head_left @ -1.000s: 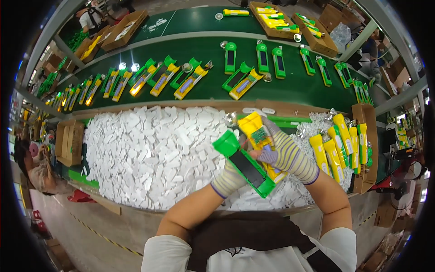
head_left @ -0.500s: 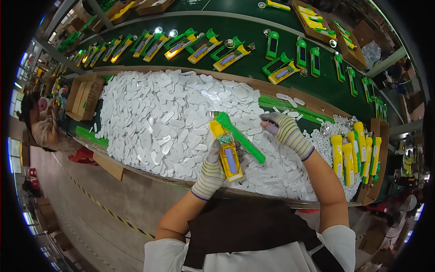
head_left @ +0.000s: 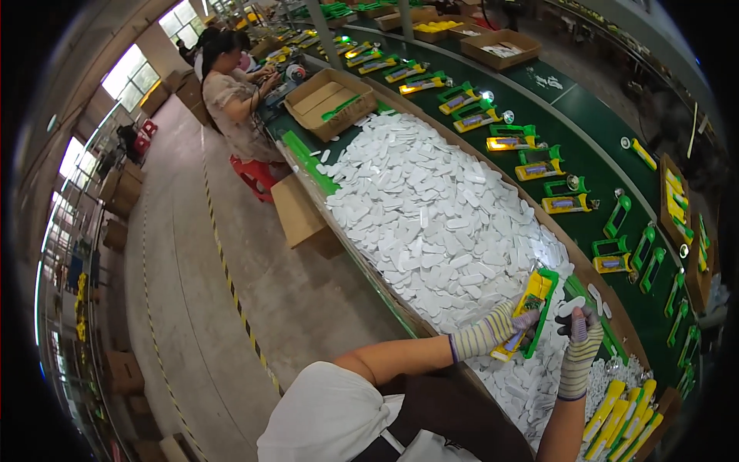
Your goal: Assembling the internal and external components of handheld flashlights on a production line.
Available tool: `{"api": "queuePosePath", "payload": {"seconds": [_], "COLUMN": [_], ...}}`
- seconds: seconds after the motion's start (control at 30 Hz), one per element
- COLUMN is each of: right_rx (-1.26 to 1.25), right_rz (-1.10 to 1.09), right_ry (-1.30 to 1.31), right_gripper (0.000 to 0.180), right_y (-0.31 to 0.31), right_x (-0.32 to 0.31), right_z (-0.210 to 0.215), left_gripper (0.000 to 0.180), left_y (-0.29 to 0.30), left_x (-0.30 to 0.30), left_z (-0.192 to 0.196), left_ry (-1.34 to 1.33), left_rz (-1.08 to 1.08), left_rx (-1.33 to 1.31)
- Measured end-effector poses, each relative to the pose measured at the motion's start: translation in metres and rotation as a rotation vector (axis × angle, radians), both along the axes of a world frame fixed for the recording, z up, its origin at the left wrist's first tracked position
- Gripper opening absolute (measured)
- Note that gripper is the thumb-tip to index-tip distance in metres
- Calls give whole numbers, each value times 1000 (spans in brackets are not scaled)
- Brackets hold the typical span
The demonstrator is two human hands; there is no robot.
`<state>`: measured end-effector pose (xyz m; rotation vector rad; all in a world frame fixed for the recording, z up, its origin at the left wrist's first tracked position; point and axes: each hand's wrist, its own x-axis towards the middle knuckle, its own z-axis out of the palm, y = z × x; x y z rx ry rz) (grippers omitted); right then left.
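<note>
Left grip (head_left: 500, 327) clasps an opened torch (head_left: 532, 288), face-up presumably for access; beside it, right grip (head_left: 584, 339) seemingly pinches a white strip (head_left: 570, 306).

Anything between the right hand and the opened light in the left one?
No obstacle shows between the right hand and the opened light in the left hand: just a white piece, apparently in the right hand, with the white pile below.

Left glove (head_left: 486, 331) and right glove (head_left: 581, 356), four o'clock: cream, striped in purple-grey. Torch casing (head_left: 534, 294), four o'clock: coloured yellow and green. Loose pieces (head_left: 431, 231), centre: white. Belt (head_left: 589, 158), two o'clock: dark green. Floor tape (head_left: 219, 245), nine o'clock: striped yellow-and-black.
</note>
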<state>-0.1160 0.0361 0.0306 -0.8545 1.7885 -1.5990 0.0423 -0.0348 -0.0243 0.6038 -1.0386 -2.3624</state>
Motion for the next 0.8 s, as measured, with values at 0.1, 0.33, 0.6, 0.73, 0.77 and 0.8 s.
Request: {"api": "queuePosePath", "payload": {"seconds": [0.1, 0.33, 0.6, 0.73, 0.77, 0.8], "right_rx": [27, 110, 48, 48, 28, 23], "right_rz": [148, 324, 313, 336, 347, 350], "right_ry": [217, 315, 459, 552, 505, 510], "right_gripper": [27, 32, 33, 34, 34, 34], "right_y": [-4, -13, -9, 2, 2, 0], "right_x": [8, 8, 9, 3, 0, 1], "right_z": [-2, -7, -9, -6, -9, -11], "left_gripper": [35, 57, 44, 29, 28, 28], "left_y": [3, 2, -2, 3, 1, 2], "left_x": [-4, -6, -29, -30, -37, -36], "left_z": [14, 19, -14, -6, -20, -17], "left_ry": [-189, -209, -238, -238, -195, -151], "left_rz": [-51, 43, 98, 183, 234, 285], "left_rx": [-170, -451, -604, -776, -833, -887]}}
